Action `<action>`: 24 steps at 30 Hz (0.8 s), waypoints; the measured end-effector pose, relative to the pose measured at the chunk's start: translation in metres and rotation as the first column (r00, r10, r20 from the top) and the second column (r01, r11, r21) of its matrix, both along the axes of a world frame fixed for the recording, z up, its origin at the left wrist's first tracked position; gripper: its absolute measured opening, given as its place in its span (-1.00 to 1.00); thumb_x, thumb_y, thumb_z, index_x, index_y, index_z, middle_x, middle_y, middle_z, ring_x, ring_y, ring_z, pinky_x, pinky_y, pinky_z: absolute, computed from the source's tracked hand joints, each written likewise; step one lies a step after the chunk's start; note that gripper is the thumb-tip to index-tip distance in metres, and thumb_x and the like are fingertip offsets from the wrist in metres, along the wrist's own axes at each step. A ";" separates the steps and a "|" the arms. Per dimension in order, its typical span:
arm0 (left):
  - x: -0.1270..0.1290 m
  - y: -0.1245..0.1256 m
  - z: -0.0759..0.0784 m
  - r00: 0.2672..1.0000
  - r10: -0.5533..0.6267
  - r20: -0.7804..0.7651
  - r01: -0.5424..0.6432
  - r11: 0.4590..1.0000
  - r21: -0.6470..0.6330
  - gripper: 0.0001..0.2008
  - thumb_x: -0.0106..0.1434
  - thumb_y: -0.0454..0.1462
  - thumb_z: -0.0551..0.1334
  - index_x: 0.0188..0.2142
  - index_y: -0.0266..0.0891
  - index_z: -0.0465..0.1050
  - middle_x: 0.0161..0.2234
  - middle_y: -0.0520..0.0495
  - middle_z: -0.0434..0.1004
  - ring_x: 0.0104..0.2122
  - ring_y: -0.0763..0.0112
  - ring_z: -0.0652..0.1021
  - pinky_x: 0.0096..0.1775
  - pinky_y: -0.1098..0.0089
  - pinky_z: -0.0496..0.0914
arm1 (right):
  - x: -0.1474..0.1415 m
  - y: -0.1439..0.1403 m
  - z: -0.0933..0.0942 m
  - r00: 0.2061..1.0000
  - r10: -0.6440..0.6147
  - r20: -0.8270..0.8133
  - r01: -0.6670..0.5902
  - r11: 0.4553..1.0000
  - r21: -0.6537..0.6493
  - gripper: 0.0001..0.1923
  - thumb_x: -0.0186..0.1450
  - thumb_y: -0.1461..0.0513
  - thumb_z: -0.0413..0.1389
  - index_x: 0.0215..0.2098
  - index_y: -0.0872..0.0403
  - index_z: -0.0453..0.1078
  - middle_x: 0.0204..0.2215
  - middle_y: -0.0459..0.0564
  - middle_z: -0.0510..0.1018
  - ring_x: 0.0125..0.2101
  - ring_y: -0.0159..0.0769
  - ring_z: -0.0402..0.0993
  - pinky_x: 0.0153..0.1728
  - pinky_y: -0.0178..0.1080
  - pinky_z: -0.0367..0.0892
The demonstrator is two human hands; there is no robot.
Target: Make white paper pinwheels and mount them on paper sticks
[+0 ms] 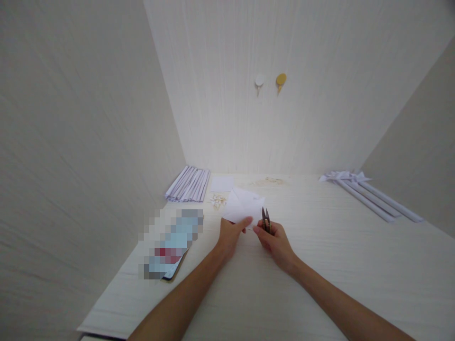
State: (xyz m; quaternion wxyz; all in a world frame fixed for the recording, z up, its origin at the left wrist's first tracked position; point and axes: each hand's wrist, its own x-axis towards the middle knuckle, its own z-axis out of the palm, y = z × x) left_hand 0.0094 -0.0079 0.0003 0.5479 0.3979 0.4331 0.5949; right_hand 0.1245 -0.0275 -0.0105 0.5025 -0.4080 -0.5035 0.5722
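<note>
The left hand (pixel 231 234) pinched a white paper sheet (pixel 245 206) by its near edge, while the right hand (pixel 273 239) was closed on small snips (pixel 266 220) just right of that grip. Cutting seemed in hand; a cut would call for the blades meeting the paper's edge. Beyond lay paper scraps (pixel 217 200) on the table (pixel 320 265), folded strips (pixel 188 183) farther left.

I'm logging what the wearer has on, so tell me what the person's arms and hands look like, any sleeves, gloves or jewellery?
Both forearms are bare right up to the bottom edge of the picture, with no sleeves in view. The left hand and the right hand are bare too: no gloves, and no watch, bracelet or ring can be made out at this size.
</note>
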 end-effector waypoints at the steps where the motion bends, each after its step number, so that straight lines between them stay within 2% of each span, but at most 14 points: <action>1: 0.000 0.001 0.000 1.000 0.018 -0.017 -0.018 1.000 0.002 -0.79 -0.24 -0.26 0.33 -0.65 -0.33 0.35 -0.69 0.07 0.33 -0.68 0.60 0.28 -0.64 0.53 0.15 | 0.000 0.000 -0.001 0.999 0.023 -0.029 -0.023 1.000 -0.002 -0.76 0.03 0.11 0.12 -0.57 0.12 0.23 -0.81 -0.30 0.02 -0.77 -0.59 -0.17 -0.76 -0.41 -0.24; 4: -0.001 0.002 -0.001 0.997 0.052 -0.051 -0.052 0.999 0.011 -0.80 -0.23 -0.26 0.32 -0.64 -0.32 0.34 -0.70 0.09 0.32 -0.69 0.60 0.28 -0.65 0.52 0.15 | 0.001 0.000 -0.002 0.999 0.021 -0.038 -0.021 1.000 0.007 -0.78 0.03 0.13 0.12 -0.52 0.14 0.30 -0.80 -0.30 0.02 -0.77 -0.59 -0.16 -0.76 -0.41 -0.24; 9: -0.001 0.000 0.002 0.997 0.022 -0.067 -0.018 0.999 0.050 -0.81 -0.21 -0.28 0.32 -0.60 -0.32 0.34 -0.67 0.08 0.34 -0.69 0.59 0.29 -0.66 0.52 0.16 | 0.000 0.003 -0.002 0.990 -0.082 0.110 0.076 0.995 0.060 -0.75 0.01 0.10 0.12 -0.59 0.13 0.30 -0.79 -0.27 0.04 -0.76 -0.58 -0.12 -0.75 -0.40 -0.21; 14: 0.000 -0.002 0.006 0.994 0.025 -0.107 -0.019 0.998 0.059 -0.82 -0.22 -0.29 0.31 -0.62 -0.32 0.33 -0.69 0.09 0.33 -0.71 0.59 0.28 -0.66 0.53 0.16 | 0.001 0.005 -0.004 0.974 -0.140 0.177 0.127 0.989 0.081 -0.74 -0.02 0.08 0.15 -0.60 0.12 0.29 -0.76 -0.26 0.03 -0.75 -0.56 -0.09 -0.74 -0.38 -0.17; 20: 0.002 -0.003 0.009 0.986 0.014 -0.169 -0.004 0.998 0.061 -0.87 -0.20 -0.33 0.28 -0.67 -0.30 0.32 -0.74 0.11 0.30 -0.74 0.61 0.25 -0.68 0.54 0.14 | 0.000 0.005 0.000 0.961 -0.187 0.205 0.174 0.981 0.084 -0.65 -0.03 0.04 0.14 -0.69 0.09 0.14 -0.79 -0.26 0.03 -0.75 -0.55 -0.11 -0.74 -0.37 -0.18; 24: 0.002 -0.003 0.008 0.985 0.016 -0.173 -0.006 0.998 0.058 -0.88 -0.21 -0.32 0.28 -0.64 -0.31 0.35 -0.72 0.09 0.33 -0.73 0.61 0.26 -0.69 0.55 0.14 | -0.001 0.004 0.001 0.962 -0.195 0.191 0.183 0.980 0.076 -0.62 -0.03 0.01 0.13 -0.69 0.07 0.10 -0.80 -0.27 0.02 -0.76 -0.55 -0.12 -0.75 -0.37 -0.18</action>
